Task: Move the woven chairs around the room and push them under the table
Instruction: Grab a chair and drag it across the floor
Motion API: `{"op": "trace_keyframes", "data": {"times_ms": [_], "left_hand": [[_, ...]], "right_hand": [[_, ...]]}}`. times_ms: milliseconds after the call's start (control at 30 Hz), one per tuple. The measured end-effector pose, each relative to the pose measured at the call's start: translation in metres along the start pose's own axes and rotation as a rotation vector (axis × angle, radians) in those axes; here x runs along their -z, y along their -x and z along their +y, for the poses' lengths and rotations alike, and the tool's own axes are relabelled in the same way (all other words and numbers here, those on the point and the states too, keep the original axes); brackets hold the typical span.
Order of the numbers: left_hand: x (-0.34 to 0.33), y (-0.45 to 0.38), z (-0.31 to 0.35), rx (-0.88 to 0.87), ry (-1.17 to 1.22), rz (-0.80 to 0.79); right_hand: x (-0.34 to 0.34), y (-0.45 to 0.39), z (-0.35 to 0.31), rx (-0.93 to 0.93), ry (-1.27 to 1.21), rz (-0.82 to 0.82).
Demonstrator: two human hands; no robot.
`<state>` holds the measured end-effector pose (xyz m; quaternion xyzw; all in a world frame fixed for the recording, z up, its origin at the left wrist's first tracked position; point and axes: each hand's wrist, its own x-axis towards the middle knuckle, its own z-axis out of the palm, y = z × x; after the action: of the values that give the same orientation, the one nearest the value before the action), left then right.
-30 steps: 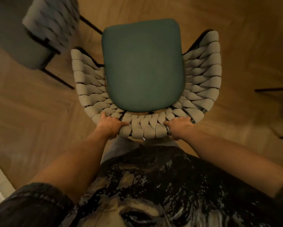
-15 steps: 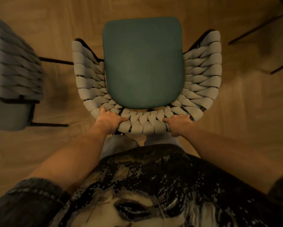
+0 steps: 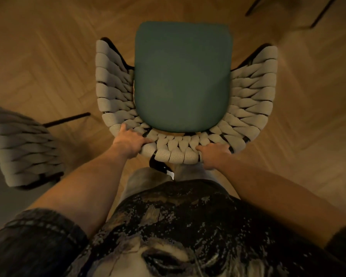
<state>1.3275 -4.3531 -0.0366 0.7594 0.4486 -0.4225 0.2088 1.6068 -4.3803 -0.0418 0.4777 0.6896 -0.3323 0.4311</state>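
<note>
Head view: a wood herringbone floor (image 3: pixel 48 62) fills the frame. A second woven chair (image 3: pixel 26 148), blurred, sits at the left edge; dark thin legs (image 3: pixel 316 15) cross the upper right corner. The woven chair (image 3: pixel 254 92) occupies frame centre, its green seat (image 3: pixel 183 76) running from the backrest at lower centre toward the top edge. The left hand (image 3: pixel 131 142) and right hand (image 3: pixel 213 154) each curl over the backrest's top rim, gripping it, with the seat directly beyond them.
</note>
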Motion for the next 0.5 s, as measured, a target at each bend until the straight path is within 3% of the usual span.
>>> {"op": "trace_keyframes", "data": {"times_ms": [133, 267, 367, 433, 500], "left_hand": [[-0.006, 0.004, 0.001, 0.07, -0.013, 0.092], [-0.026, 0.016, 0.011, 0.379, 0.388, 0.357], [-0.031, 0.025, 0.023, 0.696, 1.027, 0.543], [-0.034, 0.023, 0.03, 0.92, 1.772, 0.47], [-0.039, 0.02, 0.035, 0.92, 2.299, 0.303]], "right_hand": [[-0.005, 0.001, -0.004, -0.017, -0.055, 0.066], [-0.02, 0.015, 0.0, 0.003, -0.205, 0.287], [-0.03, 0.036, -0.003, -0.077, -0.893, 0.616], [-0.037, 0.049, -0.008, -0.399, -1.393, 0.823], [-0.046, 0.048, -0.009, -0.752, -1.77, 0.826]]}}
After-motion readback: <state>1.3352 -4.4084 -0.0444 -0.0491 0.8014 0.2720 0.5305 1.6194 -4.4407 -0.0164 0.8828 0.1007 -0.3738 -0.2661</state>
